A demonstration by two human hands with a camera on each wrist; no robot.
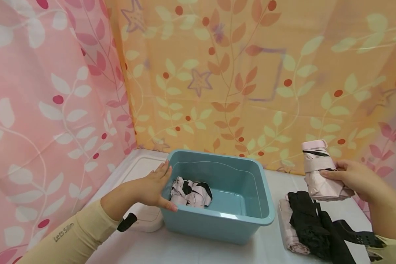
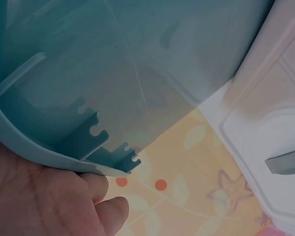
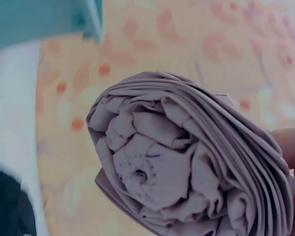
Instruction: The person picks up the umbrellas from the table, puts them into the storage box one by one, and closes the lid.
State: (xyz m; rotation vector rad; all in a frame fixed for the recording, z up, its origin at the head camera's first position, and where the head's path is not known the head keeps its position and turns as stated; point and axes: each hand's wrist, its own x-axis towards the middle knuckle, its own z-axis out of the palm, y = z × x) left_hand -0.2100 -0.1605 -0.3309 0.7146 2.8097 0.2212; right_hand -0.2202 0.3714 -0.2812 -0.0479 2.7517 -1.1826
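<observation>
Sleeve (image 1: 69, 234), left arm — printed "Let's Slim".
Left hand (image 1: 150, 189): fingers spread, touching the rim of a blue tub (image 1: 211, 229).
Right hand (image 1: 363, 179): fingers and thumb pinching a rolled pink bundle (image 1: 318, 185), raised right of the tub.
Similar bundles (image 1: 196, 194): inside, partly hidden by the near wall.
Black cloth (image 1: 307, 223) — cut off below.

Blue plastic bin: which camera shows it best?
The head view: the blue plastic bin appears nearly whole, inside and out. The left wrist view shows only outer wall, notched ribs and part of the rim; the right wrist view, a blurred bit.
</observation>
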